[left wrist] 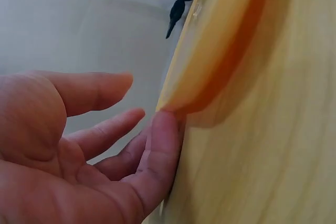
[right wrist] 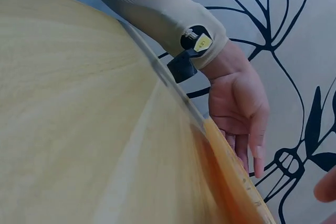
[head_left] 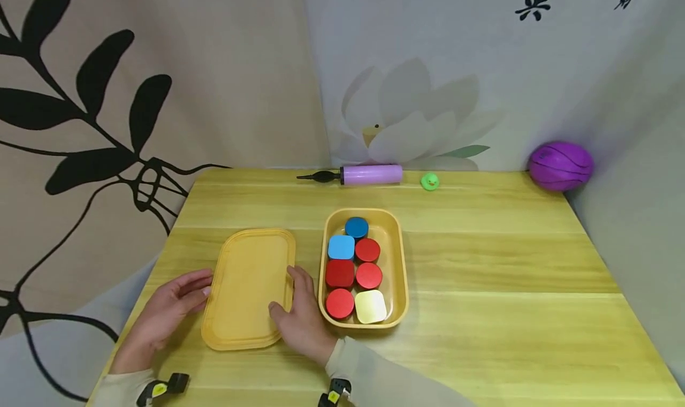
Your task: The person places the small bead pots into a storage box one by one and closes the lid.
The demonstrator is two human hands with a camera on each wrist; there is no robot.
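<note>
A flat yellow plastic lid [head_left: 246,294] with rounded corners lies on the table. My left hand [head_left: 176,306] is at its left edge, fingers loosely bent. In the left wrist view one fingertip of that hand [left wrist: 110,166] meets the lid's rim [left wrist: 220,45], while the thumb stays apart. On the lid's right side is my right hand [head_left: 305,323], thumb over the surface and forefinger along the edge. Just right of it stands a yellow box [head_left: 404,282] holding several lidded pieces: a dark blue round one [head_left: 356,226], a light blue square one [head_left: 341,247], red ones [head_left: 368,275] and a pale yellow square one [head_left: 371,307].
Along the back of the wooden table [head_left: 508,264] lie a purple hand pump [head_left: 371,175] with a black nozzle, a small green rubber duck [head_left: 430,181] and a purple ball [head_left: 561,166] at the far right corner. Patterned fabric walls rise behind and beside the table.
</note>
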